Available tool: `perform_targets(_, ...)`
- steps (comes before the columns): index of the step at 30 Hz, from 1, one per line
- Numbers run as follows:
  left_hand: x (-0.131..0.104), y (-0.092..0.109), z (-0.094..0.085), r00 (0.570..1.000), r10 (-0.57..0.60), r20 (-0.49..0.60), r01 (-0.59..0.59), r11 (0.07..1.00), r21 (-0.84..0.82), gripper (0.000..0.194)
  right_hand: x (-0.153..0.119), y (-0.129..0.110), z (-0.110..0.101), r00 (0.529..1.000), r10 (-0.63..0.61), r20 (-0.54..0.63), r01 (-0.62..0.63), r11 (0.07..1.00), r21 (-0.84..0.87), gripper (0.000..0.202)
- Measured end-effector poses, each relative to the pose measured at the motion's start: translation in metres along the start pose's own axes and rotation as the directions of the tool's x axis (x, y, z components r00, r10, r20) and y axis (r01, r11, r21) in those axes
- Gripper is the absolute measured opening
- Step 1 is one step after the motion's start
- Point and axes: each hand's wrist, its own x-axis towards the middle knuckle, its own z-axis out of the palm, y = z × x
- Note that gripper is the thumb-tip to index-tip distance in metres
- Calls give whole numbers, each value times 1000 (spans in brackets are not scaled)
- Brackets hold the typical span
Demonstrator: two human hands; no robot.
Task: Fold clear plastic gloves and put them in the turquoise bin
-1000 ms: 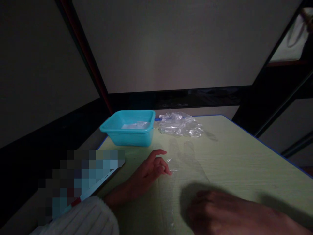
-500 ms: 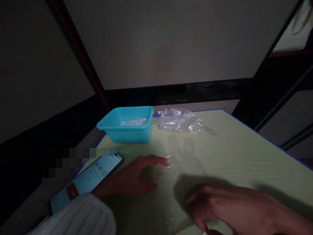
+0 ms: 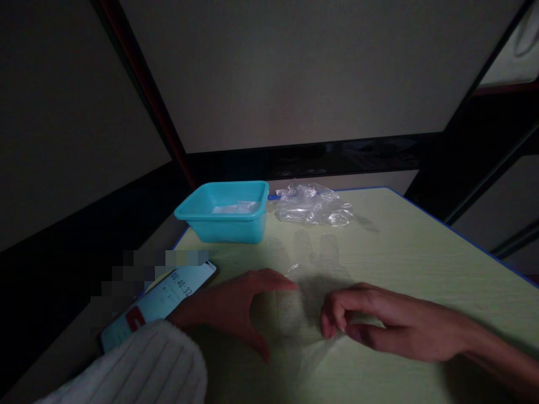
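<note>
A clear disposable plastic glove [image 3: 311,275] lies flat on the table, its fingers pointing away from me. My left hand [image 3: 236,303] is open, thumb and fingers wide apart, with the fingertips at the glove's left side. Over the glove's lower right part, my right hand [image 3: 379,320] has its fingers curled and pinches the edge of the thin film. A fold of plastic rises toward that pinch. The glove's outline is faint against the table, and its cuff is hard to make out.
At the back left stands a turquoise plastic basket [image 3: 221,227] with whitish packets [image 3: 238,207] inside. Beside it lies crumpled clear plastic [image 3: 314,205] with something blue by it. A phone [image 3: 168,303] showing a timer lies left, under my sleeve. The table [image 3: 421,252] has a blue edge.
My right hand has moved up and away from me, with the edge of the glove in its fingers. My left thumb has spread further down. The view has shifted slightly.
</note>
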Motion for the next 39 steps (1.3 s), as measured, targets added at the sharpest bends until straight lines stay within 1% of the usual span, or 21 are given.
perform_targets(2, 1, -1, 2, 1000, 11, -17, -11, 1000, 6, 81, 0, 3, -3, 999, 7, -33, -4, 994, 105, 9)
perform_targets(5, 3, -2, 5, 1000, 20, -13, -20, 999, 27, 76, 1, 7, -6, 995, 17, -100, 6, 974, 227, 11)
perform_targets(9, 8, 2, 8, 1000, 13, 20, -14, 998, 54, 67, 4, 13, -9, 974, 32, -223, 35, 957, 289, 19)
perform_targets(12, 12, 8, 12, 1000, 24, 17, -24, 1000, -10, 50, 6, 17, -8, 960, 25, -278, 67, 946, 316, 23)
perform_targets(15, 15, 12, 16, 999, 31, 11, -30, 994, -106, 33, 7, 19, -10, 953, 35, -302, 72, 938, 338, 23)
perform_targets(17, 17, 12, 18, 1000, 25, 1, -25, 988, -152, 32, 5, 19, -15, 954, 56, -293, 48, 941, 335, 23)
perform_targets(19, 18, 11, 19, 1000, 6, -12, -8, 980, -199, 36, 1, 18, -23, 965, 76, -252, 3, 954, 300, 23)
perform_targets(22, 19, 9, 18, 999, -44, -15, 38, 959, -281, 38, -6, 20, -36, 986, 96, -138, -66, 975, 210, 29)
perform_targets(24, 20, 10, 17, 997, -69, -18, 59, 940, -335, 39, -10, 23, -42, 987, 144, -72, -131, 979, 156, 34)
perform_targets(26, 20, 11, 16, 995, -100, -21, 85, 924, -373, 38, -12, 26, -43, 979, 200, -30, -196, 976, 91, 30)
perform_targets(28, 20, 12, 15, 991, -132, -32, 108, 910, -400, 37, -12, 27, -43, 974, 226, -7, -226, 974, 17, 20)
perform_targets(30, 21, 13, 14, 987, -150, -57, 111, 896, -431, 34, -11, 26, -43, 976, 216, -8, -217, 976, -30, 13)
perform_targets(33, 22, 13, 10, 988, -137, -66, 88, 869, -487, 29, -9, 25, -44, 986, 165, -39, -165, 986, -12, 15)
perform_targets(36, 25, 11, 7, 994, -109, 0, 93, 846, -526, 33, -7, 28, -45, 990, 132, -46, -129, 989, 70, 20)
perform_targets(39, 28, 5, 8, 990, -129, 55, 137, 796, -590, 40, -5, 35, -46, 993, 113, -38, -107, 985, 139, 22)
